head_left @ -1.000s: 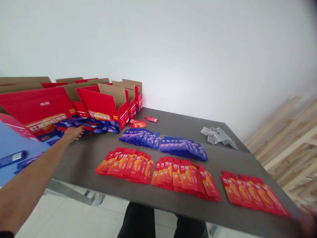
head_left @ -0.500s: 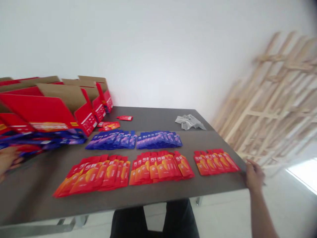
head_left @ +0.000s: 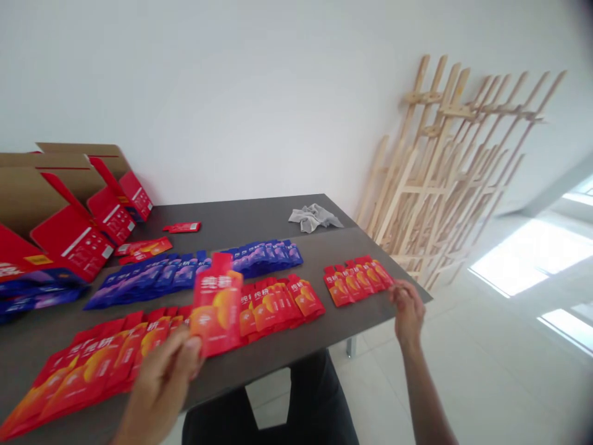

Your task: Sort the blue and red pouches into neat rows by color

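Note:
My left hand (head_left: 162,377) is closed on the lower left corner of a red pouch (head_left: 217,306) with orange fruit printed on it, held upright above the table. Behind that pouch lie overlapping red pouches in a left group (head_left: 97,361) and a middle group (head_left: 273,306), both partly covered by it. My right hand (head_left: 407,312) has its fingers curled together at the table's right front edge. Its fingertips meet the end of a small right group of red pouches (head_left: 356,281); whether they grip anything is hidden.
Blue pouches lie in two rows, left (head_left: 152,278) and right (head_left: 266,254), behind the red ones. Open red cartons (head_left: 76,247) stand at left. A few loose red pouches (head_left: 146,248) and a crumpled grey cloth (head_left: 312,216) lie farther back. Wooden easels (head_left: 430,167) lean against the wall.
My left hand has come from the cartons at far left to the front middle, now with a red pouch in it. The view has turned right; my right hand is now against the right red group.

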Available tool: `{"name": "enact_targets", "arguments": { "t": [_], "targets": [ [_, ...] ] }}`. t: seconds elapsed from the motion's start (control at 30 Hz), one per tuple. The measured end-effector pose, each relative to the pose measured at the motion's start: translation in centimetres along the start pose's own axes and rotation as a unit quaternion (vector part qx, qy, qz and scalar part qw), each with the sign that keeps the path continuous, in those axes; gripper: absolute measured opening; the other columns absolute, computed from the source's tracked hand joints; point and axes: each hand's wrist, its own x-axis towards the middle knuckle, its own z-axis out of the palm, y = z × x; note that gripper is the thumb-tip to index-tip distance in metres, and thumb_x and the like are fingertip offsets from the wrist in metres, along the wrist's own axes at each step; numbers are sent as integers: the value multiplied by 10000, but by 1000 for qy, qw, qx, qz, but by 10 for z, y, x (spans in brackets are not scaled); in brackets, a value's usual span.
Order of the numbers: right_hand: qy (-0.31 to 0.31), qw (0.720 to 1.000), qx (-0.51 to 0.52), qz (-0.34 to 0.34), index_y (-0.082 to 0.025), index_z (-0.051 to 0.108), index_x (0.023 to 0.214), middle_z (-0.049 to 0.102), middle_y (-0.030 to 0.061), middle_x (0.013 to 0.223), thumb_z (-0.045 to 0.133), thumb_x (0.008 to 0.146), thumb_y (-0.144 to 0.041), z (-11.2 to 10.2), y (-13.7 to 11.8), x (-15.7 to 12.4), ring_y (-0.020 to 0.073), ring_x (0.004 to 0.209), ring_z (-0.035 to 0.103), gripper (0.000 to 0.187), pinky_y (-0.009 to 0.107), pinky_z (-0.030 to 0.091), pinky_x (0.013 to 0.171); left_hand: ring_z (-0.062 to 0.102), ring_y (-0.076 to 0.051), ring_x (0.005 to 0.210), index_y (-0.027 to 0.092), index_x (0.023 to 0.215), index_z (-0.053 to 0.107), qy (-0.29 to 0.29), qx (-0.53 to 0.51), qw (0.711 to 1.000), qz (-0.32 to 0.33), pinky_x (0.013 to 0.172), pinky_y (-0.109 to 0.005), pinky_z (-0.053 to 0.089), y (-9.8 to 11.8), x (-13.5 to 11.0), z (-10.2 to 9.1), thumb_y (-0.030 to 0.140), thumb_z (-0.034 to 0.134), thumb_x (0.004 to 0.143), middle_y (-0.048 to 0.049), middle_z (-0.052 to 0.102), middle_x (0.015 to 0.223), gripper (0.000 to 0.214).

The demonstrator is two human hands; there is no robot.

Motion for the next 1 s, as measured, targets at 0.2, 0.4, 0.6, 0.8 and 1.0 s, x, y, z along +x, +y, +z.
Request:
{"name": "enact_targets", "arguments": {
  "t": [0.2, 0.4, 0.6, 0.8, 1.0],
  "targets": [
    [-328, 917, 143, 177, -266, 600, 1369, 718, 108, 1073, 552, 961, -692, 33, -75, -132, 230, 730, 613, 592, 355, 481, 615, 548, -139, 600, 227, 765, 493, -197, -167, 965, 35, 589, -271, 423, 76, -16, 124, 503, 382, 1071, 5, 567, 682, 427],
    [-230, 944, 92, 220, -315, 559, 1231, 721, 14, 871, 658, 942, -628, 23, -82, -134, 217, 703, 639, 438, 314, 501, 607, 478, -131, 604, 228, 779, 420, -266, -189, 944, 46, 601, -285, 349, 96, -19, 169, 500, 358, 1081, 20, 513, 700, 411],
    [-230, 964, -62, 121, -310, 494, 1447, 724, 70, 1151, 666, 939, -607, 15, -82, -117, 260, 913, 674, 613, 396, 547, 794, 578, -163, 642, 235, 857, 488, -279, -160, 946, 44, 613, -292, 354, 108, -8, 199, 511, 353, 1081, -8, 626, 772, 380],
    [-199, 953, -221, 52, -268, 507, 1524, 705, 107, 1256, 690, 879, -644, 15, -76, -108, 303, 984, 661, 768, 472, 549, 879, 641, -193, 698, 231, 888, 550, -277, -96, 953, 78, 631, -298, 365, 112, 4, 221, 404, 452, 1058, -35, 682, 810, 262],
    [-205, 944, -256, 38, -202, 598, 1410, 746, 104, 1095, 742, 817, -619, 15, -67, -92, 303, 944, 688, 738, 474, 562, 880, 642, -184, 710, 210, 903, 625, -296, -113, 947, 52, 655, -294, 405, 110, 9, 226, 321, 566, 986, -26, 709, 838, 150]
  ]
}}
